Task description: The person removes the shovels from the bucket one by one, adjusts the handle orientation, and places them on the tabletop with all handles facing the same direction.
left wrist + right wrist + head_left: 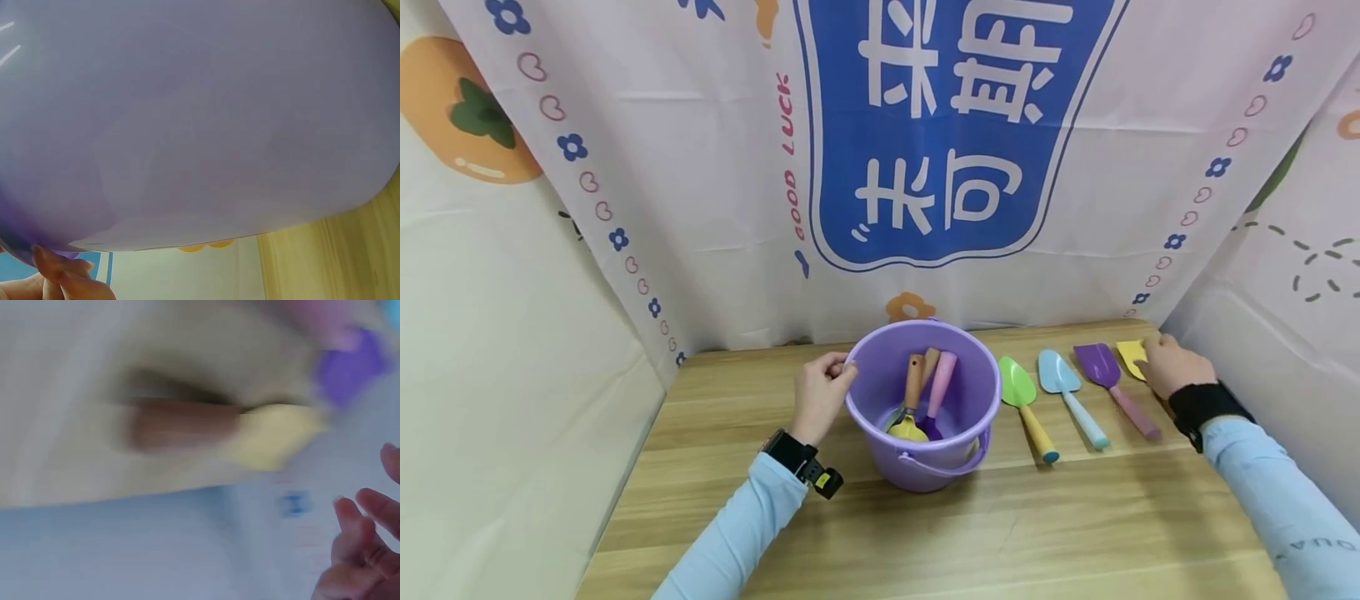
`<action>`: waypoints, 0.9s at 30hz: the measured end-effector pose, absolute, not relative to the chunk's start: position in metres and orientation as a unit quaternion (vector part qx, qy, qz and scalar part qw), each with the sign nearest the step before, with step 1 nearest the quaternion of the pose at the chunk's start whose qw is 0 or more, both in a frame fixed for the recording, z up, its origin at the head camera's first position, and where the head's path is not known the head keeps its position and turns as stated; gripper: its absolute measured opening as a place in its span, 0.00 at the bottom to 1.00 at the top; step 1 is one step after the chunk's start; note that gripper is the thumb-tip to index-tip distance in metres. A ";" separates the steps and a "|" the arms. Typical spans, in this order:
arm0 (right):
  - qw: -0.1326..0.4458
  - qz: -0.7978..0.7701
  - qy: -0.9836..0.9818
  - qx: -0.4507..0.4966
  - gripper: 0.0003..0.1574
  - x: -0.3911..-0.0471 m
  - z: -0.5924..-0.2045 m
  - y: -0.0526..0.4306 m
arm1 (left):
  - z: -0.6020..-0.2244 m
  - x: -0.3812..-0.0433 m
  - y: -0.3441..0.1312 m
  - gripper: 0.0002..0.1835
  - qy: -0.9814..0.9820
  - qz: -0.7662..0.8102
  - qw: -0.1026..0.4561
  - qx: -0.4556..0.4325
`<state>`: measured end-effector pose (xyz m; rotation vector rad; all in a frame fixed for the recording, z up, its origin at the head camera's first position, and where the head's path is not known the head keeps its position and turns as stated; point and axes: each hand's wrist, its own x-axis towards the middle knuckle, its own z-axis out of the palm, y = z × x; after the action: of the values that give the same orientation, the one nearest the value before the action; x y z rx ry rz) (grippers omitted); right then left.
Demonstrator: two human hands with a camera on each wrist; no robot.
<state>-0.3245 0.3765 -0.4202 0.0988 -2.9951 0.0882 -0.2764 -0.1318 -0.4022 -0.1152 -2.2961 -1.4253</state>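
At the rim of a purple bucket (891, 454), my left hand (822, 398) pinches the edge between thumb and fingers. The bucket wall (206, 125) fills most of the left wrist view. Inside stand several small toy shovels, among them one with a pink handle (942, 383) and one with a yellow blade (907, 429). Over at the right, my right hand (1180, 368) hovers over a yellow shovel (1130, 357) with a brown handle (187, 425). Its fingers (350, 544) are loosely bent and apart from the shovel in the blurred right wrist view.
Between bucket and right hand lie a green shovel (1017, 383), a light blue shovel (1060, 372) and a purple shovel (1097, 364) on the wooden table (1022, 542). Printed cloth (715, 208) hangs behind the table and at both sides.
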 end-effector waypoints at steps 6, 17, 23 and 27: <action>0.170 0.040 -0.963 0.206 0.15 -0.332 -0.366 0.290 | -0.400 -0.274 -0.134 0.09 -0.831 -0.512 0.212 -0.036; 0.168 -0.029 -0.842 0.512 0.19 -0.309 -0.312 0.126 | -0.399 -0.274 -0.136 0.09 -0.834 -0.510 0.209 -0.033; 0.037 -0.098 -0.830 0.547 0.19 -0.311 -0.329 0.078 | -0.397 -0.273 -0.136 0.09 -0.832 -0.517 0.200 -0.030; -0.007 -0.165 -0.833 0.528 0.35 -0.314 -0.344 0.072 | -0.395 -0.271 -0.134 0.10 -0.832 -0.520 0.190 -0.028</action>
<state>-0.3137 0.0718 -0.3437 1.6647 -2.6292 -0.5199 -0.2706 -0.1340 -0.3954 -0.0788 -2.3392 -1.4604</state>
